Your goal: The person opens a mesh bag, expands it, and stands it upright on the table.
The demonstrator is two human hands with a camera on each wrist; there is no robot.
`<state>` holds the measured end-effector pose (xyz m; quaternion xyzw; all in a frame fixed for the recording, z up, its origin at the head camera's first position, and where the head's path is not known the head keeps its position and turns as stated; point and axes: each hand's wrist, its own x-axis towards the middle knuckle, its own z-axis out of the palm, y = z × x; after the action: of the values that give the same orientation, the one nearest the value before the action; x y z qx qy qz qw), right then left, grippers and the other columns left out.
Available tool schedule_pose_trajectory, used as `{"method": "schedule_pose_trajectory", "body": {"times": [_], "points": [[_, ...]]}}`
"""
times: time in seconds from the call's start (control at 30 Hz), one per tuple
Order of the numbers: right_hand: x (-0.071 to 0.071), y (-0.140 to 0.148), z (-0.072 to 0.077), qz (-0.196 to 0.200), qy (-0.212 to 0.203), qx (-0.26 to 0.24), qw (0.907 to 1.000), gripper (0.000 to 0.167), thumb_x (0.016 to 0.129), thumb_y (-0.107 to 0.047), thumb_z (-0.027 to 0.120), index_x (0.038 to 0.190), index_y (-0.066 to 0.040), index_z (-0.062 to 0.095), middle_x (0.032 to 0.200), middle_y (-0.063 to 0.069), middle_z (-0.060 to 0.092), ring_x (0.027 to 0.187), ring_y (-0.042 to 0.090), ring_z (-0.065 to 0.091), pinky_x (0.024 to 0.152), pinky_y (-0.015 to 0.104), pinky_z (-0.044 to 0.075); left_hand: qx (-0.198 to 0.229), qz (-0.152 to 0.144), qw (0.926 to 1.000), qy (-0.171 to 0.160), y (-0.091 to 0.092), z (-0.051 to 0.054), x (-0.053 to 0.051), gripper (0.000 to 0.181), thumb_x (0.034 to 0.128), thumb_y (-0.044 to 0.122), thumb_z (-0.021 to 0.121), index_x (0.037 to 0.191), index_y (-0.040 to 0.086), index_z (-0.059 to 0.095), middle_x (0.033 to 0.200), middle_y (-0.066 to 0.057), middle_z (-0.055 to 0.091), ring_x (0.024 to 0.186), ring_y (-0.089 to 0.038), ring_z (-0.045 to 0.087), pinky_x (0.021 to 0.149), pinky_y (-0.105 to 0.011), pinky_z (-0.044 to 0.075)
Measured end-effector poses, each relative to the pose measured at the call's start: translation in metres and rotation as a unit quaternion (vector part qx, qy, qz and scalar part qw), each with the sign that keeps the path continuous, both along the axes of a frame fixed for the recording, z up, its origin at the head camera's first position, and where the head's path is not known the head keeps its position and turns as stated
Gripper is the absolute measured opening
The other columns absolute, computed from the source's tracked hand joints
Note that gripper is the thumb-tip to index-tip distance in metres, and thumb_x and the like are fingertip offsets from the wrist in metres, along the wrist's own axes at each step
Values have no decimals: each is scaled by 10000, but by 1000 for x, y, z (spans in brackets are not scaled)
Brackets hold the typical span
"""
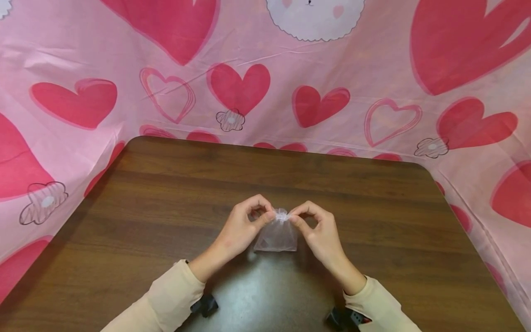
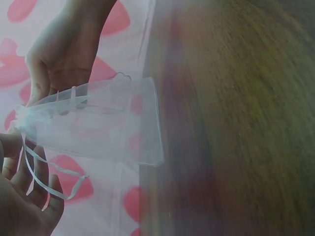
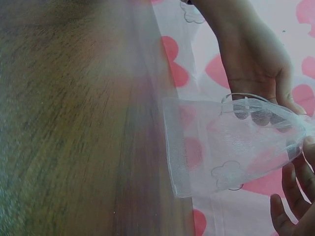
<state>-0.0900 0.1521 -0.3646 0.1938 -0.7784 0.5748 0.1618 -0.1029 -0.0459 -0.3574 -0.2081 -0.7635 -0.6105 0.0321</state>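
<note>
1. Drawstring bag (image 1: 275, 242), sheer white, pinched up by the gathered neck between left hand (image 1: 242, 230) and right hand (image 1: 325, 236), hanging below the fingertips.
2. On the left: curled into a ring, thumb and forefinger tips together on the nearest side of the neck, remaining fingers loosely bent.
3. On the right: same tight pinch, mirrored.
4. Ribbon loop (image 2: 66, 197): dangling just beside left hand.
5. To do well, probably: pinch cloth right at the gathers, move both sides evenly, avoid snagging ribbon or tearing thin mesh.
6. Bunched narrow at the mouth, between fingertips; see-through, with no contents apparent and heart-print backdrop (image 1: 249, 27) visible behind.
7. Contact with tabletop (image 1: 166, 184) below hands: can't tell.
</note>
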Motion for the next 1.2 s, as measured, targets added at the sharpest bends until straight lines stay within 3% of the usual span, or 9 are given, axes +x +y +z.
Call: {"method": "schedule_pose_trajectory", "body": {"times": [0.93,1.2], "points": [[-3,0,-1,-147,24,24,9999,100,832,17,759,809,-64,705,794,31,704,736,131,615,702,266,484,76,155,9999,-7,-2,-4,-4,107,898,50,713,841,90,632,847,-3,660,800,-141,586,746,-290,440],[-3,4,-1,-205,-10,32,9998,96,836,14,759,819,-71,716,795,28,704,737,126,610,703,257,478,149,193,9996,-169,-5,-6,-5,106,909,56,703,847,90,625,866,-16,672,802,-153,592,737,-280,445]]}}
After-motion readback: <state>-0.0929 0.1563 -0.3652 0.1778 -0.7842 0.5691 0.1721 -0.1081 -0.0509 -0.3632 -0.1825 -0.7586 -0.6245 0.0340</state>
